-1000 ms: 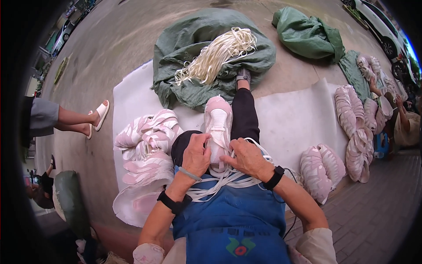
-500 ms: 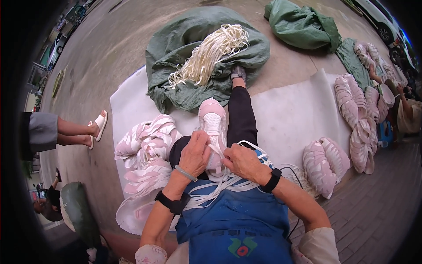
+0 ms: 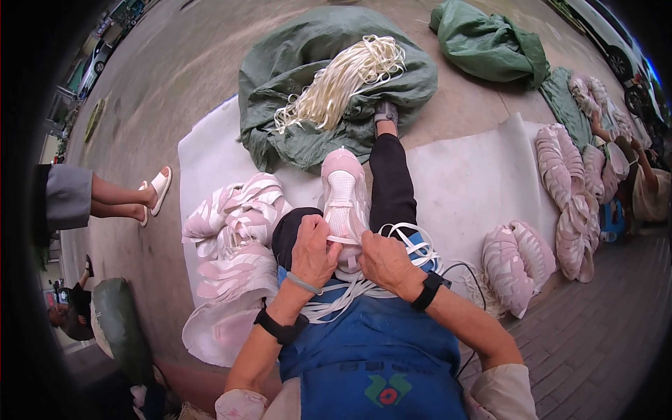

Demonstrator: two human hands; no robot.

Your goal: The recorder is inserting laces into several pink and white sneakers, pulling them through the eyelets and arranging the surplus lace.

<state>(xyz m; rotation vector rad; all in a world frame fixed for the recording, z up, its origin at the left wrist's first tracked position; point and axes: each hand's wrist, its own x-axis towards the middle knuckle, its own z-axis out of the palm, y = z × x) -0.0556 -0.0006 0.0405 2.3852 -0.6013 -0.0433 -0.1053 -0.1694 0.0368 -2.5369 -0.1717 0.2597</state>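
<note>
Loose white laces (image 3: 358, 287) lie across our blue apron (image 3: 336, 336). Just beyond, our left hand (image 3: 313, 250) and right hand (image 3: 389, 262) each pinch a white lace (image 3: 343, 241) stretched over the pink-and-white shoe (image 3: 344, 178), its toe toward twelve o'clock. From our hands, piled uppers (image 3: 255, 222) lie at nine, a pair (image 3: 509, 273) at three; farther, at twelve, a cream bundle (image 3: 350, 77) tops a green sack (image 3: 273, 77).

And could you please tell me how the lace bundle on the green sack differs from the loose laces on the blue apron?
The lace bundle looks cream, while the apron laces look white. The lace bundle forms a thick, dense heap; the apron laces are fewer and more spread out. Both are long and thin.
</note>
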